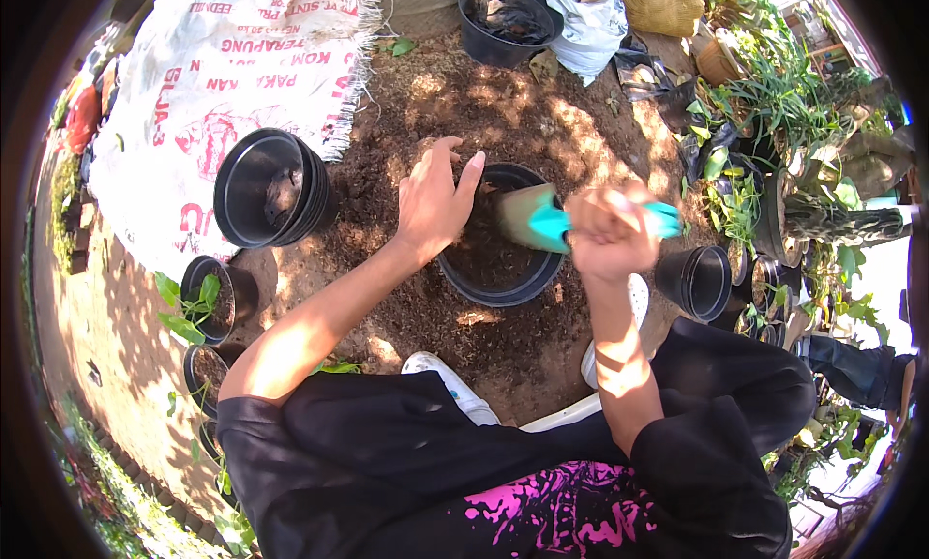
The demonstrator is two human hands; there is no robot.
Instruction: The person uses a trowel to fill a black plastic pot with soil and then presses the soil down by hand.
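Observation:
Between my feet stands a round black plastic pot (498, 296) with dark soil (479, 249) inside. My right hand (612, 232) is closed around the teal handle of a hand trowel (548, 226). The trowel's blade, smeared by motion, tilts over the right side of the pot's opening. At the pot's upper left rim is my left hand (433, 203), thumb and fingers spread, with nothing in its grip. Whether its fingers touch the rim I cannot tell.
Nested black pots (273, 189) stand at left beside a white woven sack (213, 94). Small potted plants (215, 300) line the lower left. Another black pot (508, 27) is at the far side. More empty pots (699, 280) and greenery (774, 114) are at right. Loose soil (406, 104) covers the ground.

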